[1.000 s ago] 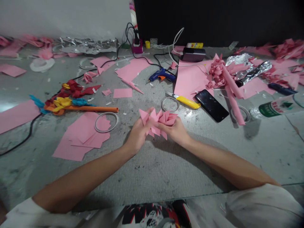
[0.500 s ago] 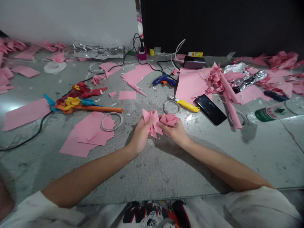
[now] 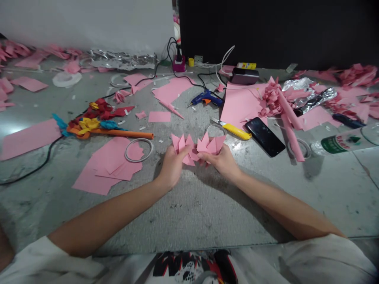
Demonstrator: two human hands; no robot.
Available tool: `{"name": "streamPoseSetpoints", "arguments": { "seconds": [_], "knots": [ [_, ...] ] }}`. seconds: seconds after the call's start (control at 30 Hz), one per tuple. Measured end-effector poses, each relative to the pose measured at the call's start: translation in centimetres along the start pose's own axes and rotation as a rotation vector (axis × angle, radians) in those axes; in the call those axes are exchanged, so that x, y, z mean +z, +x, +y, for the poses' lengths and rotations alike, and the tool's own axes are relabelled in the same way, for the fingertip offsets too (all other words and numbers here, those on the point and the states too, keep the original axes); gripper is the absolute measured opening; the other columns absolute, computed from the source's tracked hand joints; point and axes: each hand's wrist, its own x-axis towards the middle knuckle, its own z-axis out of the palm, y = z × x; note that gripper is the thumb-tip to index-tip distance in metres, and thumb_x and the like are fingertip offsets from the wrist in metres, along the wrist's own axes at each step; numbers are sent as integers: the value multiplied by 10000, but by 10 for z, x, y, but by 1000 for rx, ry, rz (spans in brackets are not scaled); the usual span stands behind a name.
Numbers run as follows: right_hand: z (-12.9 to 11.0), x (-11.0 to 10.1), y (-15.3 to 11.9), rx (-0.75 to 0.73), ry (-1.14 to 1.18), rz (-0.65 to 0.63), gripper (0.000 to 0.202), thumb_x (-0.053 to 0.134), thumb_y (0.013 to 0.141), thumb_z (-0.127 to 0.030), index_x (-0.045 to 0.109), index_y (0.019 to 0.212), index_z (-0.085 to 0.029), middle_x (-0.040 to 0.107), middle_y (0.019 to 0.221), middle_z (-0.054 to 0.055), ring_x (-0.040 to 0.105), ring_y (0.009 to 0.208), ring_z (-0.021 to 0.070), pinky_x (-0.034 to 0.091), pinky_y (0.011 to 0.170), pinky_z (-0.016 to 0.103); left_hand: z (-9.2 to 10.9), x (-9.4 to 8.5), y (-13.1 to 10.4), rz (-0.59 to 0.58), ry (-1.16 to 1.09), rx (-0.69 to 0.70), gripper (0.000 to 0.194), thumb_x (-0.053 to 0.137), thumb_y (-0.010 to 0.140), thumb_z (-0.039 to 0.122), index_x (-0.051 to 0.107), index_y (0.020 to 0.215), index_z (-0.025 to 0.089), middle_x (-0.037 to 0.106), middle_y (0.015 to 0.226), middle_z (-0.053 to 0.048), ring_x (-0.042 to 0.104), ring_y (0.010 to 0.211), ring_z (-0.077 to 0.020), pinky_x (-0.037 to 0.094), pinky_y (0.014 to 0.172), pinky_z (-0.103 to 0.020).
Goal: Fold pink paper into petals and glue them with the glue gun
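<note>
Folded pink paper with several pointed tips (image 3: 211,145) is pinched between the thumb and fingers of my right hand (image 3: 224,161). My left hand (image 3: 174,162) grips the left part of the folded pink paper (image 3: 181,144), its thumb on top. The two parts meet between my thumbs; whether they are one piece I cannot tell. Just behind my right hand lies a tape roll (image 3: 215,129), partly hidden, with a yellow cutter (image 3: 237,131) beside it. Another tape roll (image 3: 139,150) rests on pink sheets (image 3: 103,165) left of my hands.
A blue glue gun (image 3: 205,98) with cables stands behind my hands. To the right are a black phone (image 3: 265,136), pink paper rolls (image 3: 291,136) and a bottle (image 3: 340,143). Coloured paper flowers on an orange stick (image 3: 127,134) lie left.
My hands have moved slightly apart, and the pink paper between them is spread wider. The points at my right hand now stand up more. The whole view has shifted a little.
</note>
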Motion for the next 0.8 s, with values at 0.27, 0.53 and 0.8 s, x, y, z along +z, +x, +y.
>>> {"name": "streamPoseSetpoints", "arguments": {
  "seconds": [0.27, 0.53, 0.8],
  "knots": [
    [1, 1, 1, -14, -140, -59, 853, 888, 812, -256, 491, 1567, -257, 693, 791, -61, 544, 522, 110, 465, 481, 238, -2, 5, -9, -79, 78, -42, 648, 989, 730, 314, 733, 1314, 200, 811, 1176, -78, 781, 1014, -207, 618, 890, -299],
    [0, -4, 1, 8, -47, -257, 1242, 951, 695, -178, 262, 1726, -257, 714, 923, -60, 662, 728, 135, 597, 700, 251, 3, 10, -10, -163, 156, -128, 419, 1014, 628, 262, 824, 984, 150, 815, 912, -72, 749, 791, -204, 577, 667, -275],
    [-5, -7, 3, -23, -64, -301, 1198, 992, 725, -378, 334, 1718, -250, 700, 814, -53, 601, 615, 145, 520, 511, 246, 22, 10, -2, -112, 255, 6, 308, 994, 651, 326, 802, 813, 149, 763, 757, -58, 705, 645, -198, 580, 603, -304]
  ]
}}
